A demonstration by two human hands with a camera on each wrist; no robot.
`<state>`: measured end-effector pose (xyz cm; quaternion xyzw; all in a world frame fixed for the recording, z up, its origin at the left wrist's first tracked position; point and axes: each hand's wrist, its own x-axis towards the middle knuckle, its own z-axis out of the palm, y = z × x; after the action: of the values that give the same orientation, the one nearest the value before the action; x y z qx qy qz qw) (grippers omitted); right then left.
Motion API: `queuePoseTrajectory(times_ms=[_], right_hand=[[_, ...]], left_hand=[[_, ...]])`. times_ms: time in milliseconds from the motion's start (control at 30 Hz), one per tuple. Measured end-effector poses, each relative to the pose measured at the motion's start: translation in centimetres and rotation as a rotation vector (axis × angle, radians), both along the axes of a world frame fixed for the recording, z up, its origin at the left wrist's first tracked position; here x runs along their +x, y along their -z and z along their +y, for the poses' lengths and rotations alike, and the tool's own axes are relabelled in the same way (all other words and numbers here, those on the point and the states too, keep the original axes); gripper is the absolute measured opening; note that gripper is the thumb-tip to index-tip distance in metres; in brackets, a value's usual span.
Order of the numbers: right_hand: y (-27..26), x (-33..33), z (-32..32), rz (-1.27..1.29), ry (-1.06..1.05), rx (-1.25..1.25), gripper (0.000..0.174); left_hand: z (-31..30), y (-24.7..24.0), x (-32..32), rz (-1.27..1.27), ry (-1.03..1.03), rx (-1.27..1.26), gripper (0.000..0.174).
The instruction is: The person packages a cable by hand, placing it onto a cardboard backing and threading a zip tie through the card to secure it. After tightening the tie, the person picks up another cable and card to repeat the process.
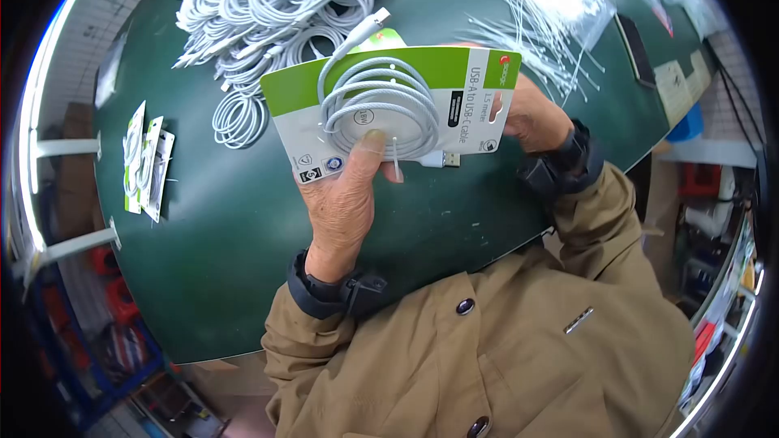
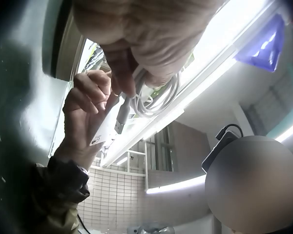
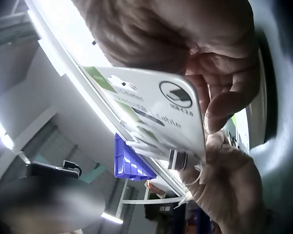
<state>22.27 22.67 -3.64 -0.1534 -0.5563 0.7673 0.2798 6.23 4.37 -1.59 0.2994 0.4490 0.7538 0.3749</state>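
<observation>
Holding item: one green-and-white backing card (image 1: 454, 81), raised above the dark green table (image 1: 243, 259), bearing one white coiled cable (image 1: 377, 105) with its plug (image 1: 445, 160) at the card's lower edge. Left hand (image 1: 345, 203): thumb pressed on the lower part of the coil, fingers behind the card, gripping both. Right hand (image 1: 535, 118): fingers curled round the card's right edge, pinching it. A thin white tie (image 1: 396, 164) stands out below the coil beside the thumb; whether it is fastened cannot be told. Completed, by appearance: three carded cables (image 1: 146, 162) laid side by side at the table's left. Outstanding, by appearance: a large pile of loose coils (image 1: 268, 8) at the far side, with a bag of ties (image 1: 544, 0) well apart to its right. Judged an early stage.
</observation>
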Motion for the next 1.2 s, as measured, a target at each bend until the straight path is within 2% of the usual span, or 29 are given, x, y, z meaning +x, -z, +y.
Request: queuePoseTrajectory(times_ms=[67, 167, 300, 400, 500, 567, 633, 733, 800, 833, 933, 967, 1000, 1033, 1067, 1200], right_hand=[[1.7, 2.1, 1.1, -0.09, -0.311, -0.036, 0.052], [1.6, 2.6, 0.7, -0.222, -0.424, 0.252, 0.082], [1.3, 2.7, 1.3, -0.196, -0.469, 0.416, 0.082], [1.4, 3.3, 1.3, -0.248, -0.477, 0.417, 0.079], [2.9, 2.4, 1.3, -0.224, -0.359, 0.432, 0.071], [3.2, 1.4, 1.1, -0.122, -0.275, 0.273, 0.062], [2.0, -0.1, 0.4, 0.039, -0.215, -0.063, 0.054], [2.9, 0.0, 0.6, -0.005, -0.255, -0.125, 0.056], [2.6, -0.5, 0.6, 0.045, -0.177, 0.201, 0.051], [2.2, -1.4, 0.8, 0.113, -0.097, 0.547, 0.048], [-1.3, -2.8, 0.4, -0.059, -0.387, 0.123, 0.031], [-2.1, -2.9, -0.1, -0.123, -0.419, -0.186, 0.027], [-2.3, -3.0, -0.2, -0.264, -0.337, -0.068, 0.02], [-1.6, -3.4, 0.1, -0.135, -0.371, -0.108, 0.017], [-1.5, -3.3, 0.2, -0.14, -0.359, -0.105, 0.014], [-1.8, -3.1, -0.2, -0.154, -0.331, -0.09, 0.015]], left_hand=[[-0.1, 0.1, 0.2, 0.007, 0.012, -0.006, 0.041], [0.0, 0.4, 0.3, 0.005, 0.003, 0.003, 0.041], [0.3, 0.4, 0.4, 0.003, -0.001, -0.013, 0.04], [0.3, 0.7, 0.5, -0.02, 0.002, -0.039, 0.04], [0.2, 0.6, 0.6, -0.052, -0.001, -0.035, 0.042], [0.1, 0.7, 0.6, -0.063, -0.012, -0.04, 0.043], [0.3, 0.8, 0.2, -0.058, -0.033, -0.064, 0.041], [0.1, 0.6, 0.1, -0.07, -0.022, -0.066, 0.041], [0.2, 0.1, 0.4, -0.088, -0.023, -0.094, 0.038], [0.2, -0.1, 0.5, -0.096, -0.021, -0.108, 0.037], [0.0, -0.4, 0.4, -0.065, 0.078, -0.18, 0.03], [-0.2, -0.4, 0.1, -0.096, 0.14, -0.214, 0.026], [-0.1, 0.3, -0.4, -0.023, 0.211, -0.118, 0.023], [-0.1, 1.4, -1.0, 0.052, 0.282, -0.021, 0.019], [-0.1, 2.2, -1.3, -0.119, 0.336, -0.058, 0.015], [-0.3, 2.8, -2.0, -0.038, 0.422, 0.039, 0.013]])
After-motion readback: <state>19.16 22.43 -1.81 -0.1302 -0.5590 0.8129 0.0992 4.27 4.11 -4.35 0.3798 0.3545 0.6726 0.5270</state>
